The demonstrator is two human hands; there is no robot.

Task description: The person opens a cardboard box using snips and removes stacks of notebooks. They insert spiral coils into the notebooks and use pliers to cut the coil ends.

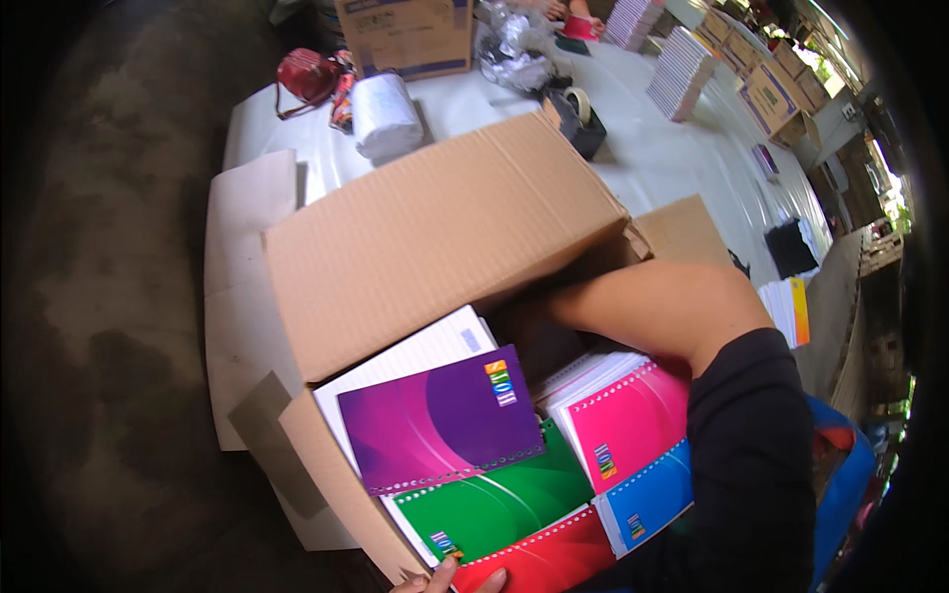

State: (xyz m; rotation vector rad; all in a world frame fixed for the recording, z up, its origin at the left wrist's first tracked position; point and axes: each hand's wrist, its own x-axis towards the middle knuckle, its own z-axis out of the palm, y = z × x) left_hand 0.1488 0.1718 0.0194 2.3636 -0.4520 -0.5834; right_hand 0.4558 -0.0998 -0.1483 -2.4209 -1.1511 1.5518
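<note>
I see the left hand (442, 577) with fingers apart at the red notebook (544, 560) in the box (333, 469), whether gripping I can't tell. The right forearm (647, 301) passes under the big flap (445, 232), which hides that hand, so I can't tell its state; purple, green, pink and blue notebooks (494, 504) lie nearer, a white roll (386, 114) and tape (578, 102) beyond on the table (682, 158).

Notebooks (440, 420) lie in the box (435, 237), with a tape dispenser (585, 134) behind it on the table (647, 163)
</note>
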